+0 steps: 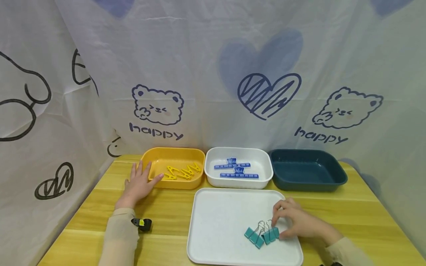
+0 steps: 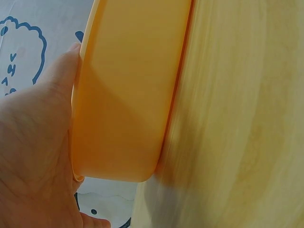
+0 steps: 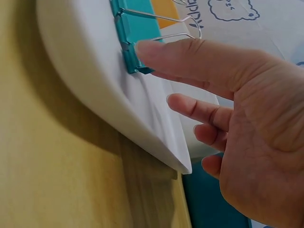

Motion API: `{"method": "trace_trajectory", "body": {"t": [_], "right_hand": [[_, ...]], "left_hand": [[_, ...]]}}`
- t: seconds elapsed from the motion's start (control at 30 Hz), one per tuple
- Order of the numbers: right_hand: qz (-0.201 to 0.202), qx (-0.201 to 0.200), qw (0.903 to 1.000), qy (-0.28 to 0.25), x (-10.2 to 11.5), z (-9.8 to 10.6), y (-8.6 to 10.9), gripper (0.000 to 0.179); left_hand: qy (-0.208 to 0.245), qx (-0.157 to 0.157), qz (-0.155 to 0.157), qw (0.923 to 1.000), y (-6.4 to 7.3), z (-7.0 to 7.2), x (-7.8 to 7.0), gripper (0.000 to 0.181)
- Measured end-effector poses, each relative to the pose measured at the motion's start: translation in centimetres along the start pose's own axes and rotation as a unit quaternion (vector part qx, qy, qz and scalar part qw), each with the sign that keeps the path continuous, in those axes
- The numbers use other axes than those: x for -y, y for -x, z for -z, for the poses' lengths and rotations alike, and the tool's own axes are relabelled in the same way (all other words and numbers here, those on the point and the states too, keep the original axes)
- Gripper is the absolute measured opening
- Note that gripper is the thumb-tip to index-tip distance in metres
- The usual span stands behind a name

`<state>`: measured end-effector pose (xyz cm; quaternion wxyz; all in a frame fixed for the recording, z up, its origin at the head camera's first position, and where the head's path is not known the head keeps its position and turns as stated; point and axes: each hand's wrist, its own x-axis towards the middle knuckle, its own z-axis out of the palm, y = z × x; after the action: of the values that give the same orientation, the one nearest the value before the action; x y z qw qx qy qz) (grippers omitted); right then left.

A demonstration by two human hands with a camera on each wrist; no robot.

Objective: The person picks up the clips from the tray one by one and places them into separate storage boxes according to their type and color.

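Note:
On the white tray (image 1: 229, 225) lie two teal binder clips side by side, with wire handles up. My right hand (image 1: 296, 220) pinches the right binder clip (image 1: 271, 235) between thumb and index finger. In the right wrist view the thumb (image 3: 156, 53) lies against the teal clip body (image 3: 137, 28), while the other fingers curl loosely. The left binder clip (image 1: 254, 237) touches or nearly touches it. My left hand (image 1: 137, 186) rests on the left end of the yellow bin (image 1: 176, 150), fingers spread and thumb over its front rim. Yellow clothespins (image 1: 183, 171) lie inside that bin.
A white bin (image 1: 213, 180) beside the yellow one holds two blue piano-key clips (image 1: 239, 175). To its right stands a dark teal bin (image 1: 309, 183). All three bins line the back of the wooden table (image 1: 166, 229), against a printed curtain (image 1: 206, 74).

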<state>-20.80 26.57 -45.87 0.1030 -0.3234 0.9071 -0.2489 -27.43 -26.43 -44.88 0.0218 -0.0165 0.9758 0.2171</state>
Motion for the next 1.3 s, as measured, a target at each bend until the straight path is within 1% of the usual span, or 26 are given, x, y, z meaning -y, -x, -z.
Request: {"method": "trace_trajectory", "body": {"t": [0.17, 0.47, 0.83, 1.13, 1.3], "right_hand": [[-0.003, 0.013, 0.9999, 0.001, -0.06, -0.32, -0.15, 0.025], [-0.007, 0.014, 0.9998, 0.012, -0.07, -0.6, -0.44, 0.028], [-0.006, -0.003, 0.9991, 0.043, 0.37, -0.71, -0.52, 0.029], [-0.01, -0.013, 0.9992, 0.036, 0.48, -0.68, -0.43, 0.03], [0.004, -0.03, 0.9989, 0.036, 0.55, -0.57, -0.47, 0.027]], "left_hand": [[0.001, 0.0, 0.001, 1.0, -0.07, -0.15, 0.03, 0.094], [0.003, 0.002, 0.003, 1.0, -0.19, -0.14, 0.37, 0.096], [0.001, 0.003, 0.004, 1.0, -0.05, -0.05, 0.27, 0.095], [0.001, 0.001, 0.001, 1.0, 0.06, -0.02, 0.19, 0.095], [0.002, 0.003, 0.003, 1.0, 0.1, -0.02, 0.17, 0.095]]}}
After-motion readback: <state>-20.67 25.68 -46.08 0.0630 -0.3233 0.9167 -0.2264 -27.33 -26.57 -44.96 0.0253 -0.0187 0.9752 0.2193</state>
